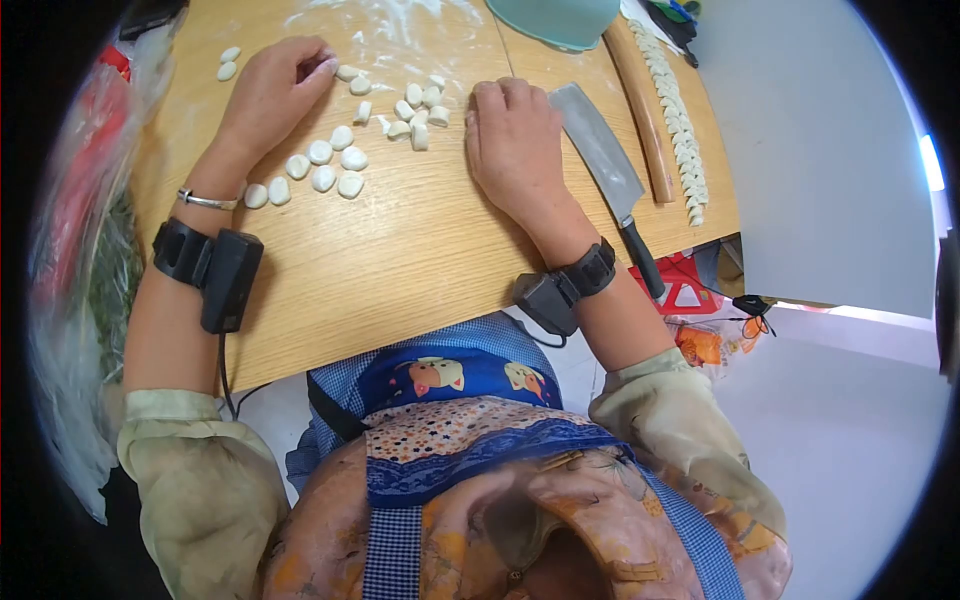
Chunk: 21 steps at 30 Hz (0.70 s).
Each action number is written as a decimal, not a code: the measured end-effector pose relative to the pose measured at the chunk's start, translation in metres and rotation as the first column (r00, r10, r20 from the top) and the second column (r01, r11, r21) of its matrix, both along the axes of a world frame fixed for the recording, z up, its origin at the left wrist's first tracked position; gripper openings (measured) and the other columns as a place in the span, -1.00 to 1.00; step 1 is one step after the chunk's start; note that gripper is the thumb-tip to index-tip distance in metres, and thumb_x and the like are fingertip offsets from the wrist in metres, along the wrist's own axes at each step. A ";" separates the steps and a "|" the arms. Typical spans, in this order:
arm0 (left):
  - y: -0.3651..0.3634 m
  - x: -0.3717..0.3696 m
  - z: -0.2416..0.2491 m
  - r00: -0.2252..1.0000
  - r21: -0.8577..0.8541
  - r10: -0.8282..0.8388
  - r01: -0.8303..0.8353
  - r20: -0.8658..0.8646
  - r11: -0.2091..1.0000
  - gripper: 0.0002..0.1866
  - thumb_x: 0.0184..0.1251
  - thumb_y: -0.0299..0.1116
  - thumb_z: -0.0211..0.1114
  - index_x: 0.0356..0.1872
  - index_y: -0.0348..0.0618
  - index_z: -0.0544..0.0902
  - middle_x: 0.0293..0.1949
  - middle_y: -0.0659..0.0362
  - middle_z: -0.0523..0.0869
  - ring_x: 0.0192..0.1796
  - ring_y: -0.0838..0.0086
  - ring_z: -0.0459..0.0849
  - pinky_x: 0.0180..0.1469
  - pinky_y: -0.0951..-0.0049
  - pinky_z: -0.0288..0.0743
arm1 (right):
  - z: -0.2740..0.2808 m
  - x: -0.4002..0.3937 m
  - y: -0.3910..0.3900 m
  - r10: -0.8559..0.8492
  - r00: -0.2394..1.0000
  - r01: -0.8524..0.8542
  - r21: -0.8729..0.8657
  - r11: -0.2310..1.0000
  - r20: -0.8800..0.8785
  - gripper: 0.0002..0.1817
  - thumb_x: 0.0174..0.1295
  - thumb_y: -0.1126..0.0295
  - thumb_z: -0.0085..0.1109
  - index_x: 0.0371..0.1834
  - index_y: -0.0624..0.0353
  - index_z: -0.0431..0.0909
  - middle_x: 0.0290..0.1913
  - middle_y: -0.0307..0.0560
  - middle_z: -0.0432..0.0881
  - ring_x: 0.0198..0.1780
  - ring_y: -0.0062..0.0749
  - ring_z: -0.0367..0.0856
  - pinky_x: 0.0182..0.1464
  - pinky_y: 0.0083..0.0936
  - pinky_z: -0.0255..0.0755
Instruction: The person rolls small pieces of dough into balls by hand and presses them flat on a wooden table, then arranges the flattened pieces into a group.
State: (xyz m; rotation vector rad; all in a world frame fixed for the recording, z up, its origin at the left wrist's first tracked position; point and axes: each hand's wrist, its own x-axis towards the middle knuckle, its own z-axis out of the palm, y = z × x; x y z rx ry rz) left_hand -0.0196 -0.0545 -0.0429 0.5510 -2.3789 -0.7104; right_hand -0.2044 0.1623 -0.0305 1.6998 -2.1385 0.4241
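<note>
My left hand (pixel 283 84) is curled on the floury wooden table, thumb and fingertips drawn together beside a small piece of dough (pixel 348 73); whether anything is pinched between them is hidden. Toward me from it lies a loose group of round white dough pieces (pixel 320 152). Another cluster of dough pieces (pixel 416 113) sits between my hands. Palm down, my right hand (pixel 518 145) rests on the table with its fingers bent forward and no object visible in it. Just right of that hand lies a cleaver (pixel 603 145), its black handle jutting past the table edge.
A wooden rolling pin (pixel 640 115) and a long braided row of dough (pixel 678 120) lie along the table's right side. A pale green bowl (pixel 560 18) stands at the back. Two dough pieces (pixel 229 63) lie far left, near plastic bags (pixel 85 220). Cables run from both wrist devices.
</note>
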 end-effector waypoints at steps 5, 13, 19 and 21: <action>0.002 -0.002 0.001 0.998 0.035 -0.002 0.004 -0.055 0.999 -0.75 0.41 -0.28 0.27 -0.22 -0.34 0.63 -0.36 0.00 0.69 -0.33 0.23 0.63 -0.20 0.31 0.51 | 0.017 -0.008 0.005 -0.015 0.984 0.010 0.026 1.000 0.175 -0.80 0.39 0.36 0.03 -0.14 0.28 0.55 -0.14 0.13 0.59 -0.04 0.08 0.53 0.01 -0.05 0.41; 0.005 -0.003 0.002 0.999 0.043 0.011 -0.009 -0.046 0.999 -0.75 0.40 -0.29 0.26 -0.24 -0.35 0.62 -0.39 0.00 0.68 -0.36 0.22 0.61 -0.23 0.30 0.49 | 0.038 0.023 0.033 -0.089 0.853 -0.018 0.201 0.979 0.514 -0.78 0.42 0.40 0.00 -0.17 0.38 0.53 -0.22 0.24 0.66 -0.26 0.13 0.62 -0.11 -0.04 0.49; 0.005 -0.002 0.002 0.997 0.042 0.017 -0.014 -0.075 0.999 -0.76 0.40 -0.29 0.27 -0.25 -0.34 0.63 -0.38 0.00 0.68 -0.35 0.24 0.62 -0.23 0.30 0.49 | 0.033 0.031 0.011 0.075 0.758 -0.127 0.034 0.991 0.648 -0.80 0.31 0.44 0.14 -0.08 0.32 0.55 -0.25 0.12 0.64 -0.19 0.01 0.64 -0.11 -0.20 0.52; 0.006 -0.002 0.003 0.998 0.050 0.014 -0.010 -0.062 0.999 -0.76 0.40 -0.29 0.27 -0.24 -0.34 0.64 -0.38 0.00 0.69 -0.34 0.25 0.63 -0.22 0.31 0.50 | 0.032 0.032 0.007 0.109 0.789 -0.156 0.026 0.987 0.605 -0.80 0.28 0.42 0.18 -0.09 0.29 0.56 -0.25 0.11 0.63 -0.20 0.00 0.64 -0.12 -0.20 0.52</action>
